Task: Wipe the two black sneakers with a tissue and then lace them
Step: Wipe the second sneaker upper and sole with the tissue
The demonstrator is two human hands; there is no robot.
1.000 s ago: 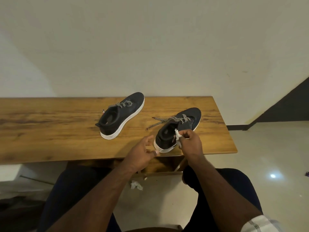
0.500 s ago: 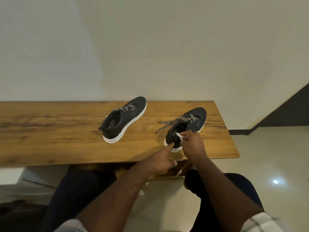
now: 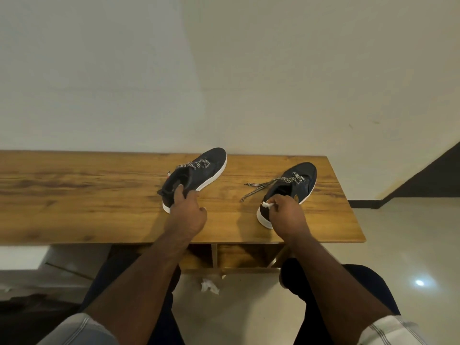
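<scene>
**Head view: two sneakers on the wooden bench, one under each hand**

Head camera looks down over my knees at a long wooden bench (image 3: pixel 99 195) with a warm, streaky grain, pushed against a plain cream wall (image 3: pixel 224 70). Its right end stops short of a dark skirting strip. Under the top I can see open wooden compartments. Below lies a pale, glossy tiled floor (image 3: pixel 410 245) with one bright light spot reflected on it, and a crumpled scrap of white tissue on the floor (image 3: pixel 209 286) between my legs.

Both sneakers are black with white soles, toes pointing away from me and angled to the right. The left sneaker (image 3: pixel 199 174) stands near the middle of the bench, its black-and-white speckled lace bunched over the tongue. My left hand (image 3: pixel 188 210) grips its heel collar, thumb inside the opening and fingers curled round the outside. The right sneaker (image 3: pixel 293 185) stands well apart, toward the bench's right end; its lace (image 3: pixel 263 186) trails loose to the left across the wood. My right hand (image 3: pixel 286 214) covers its heel, fingers curled and pinching a small white tissue (image 3: pixel 266 204). The tissue seems to touch the heel rim, though my knuckles hide the contact.
</scene>
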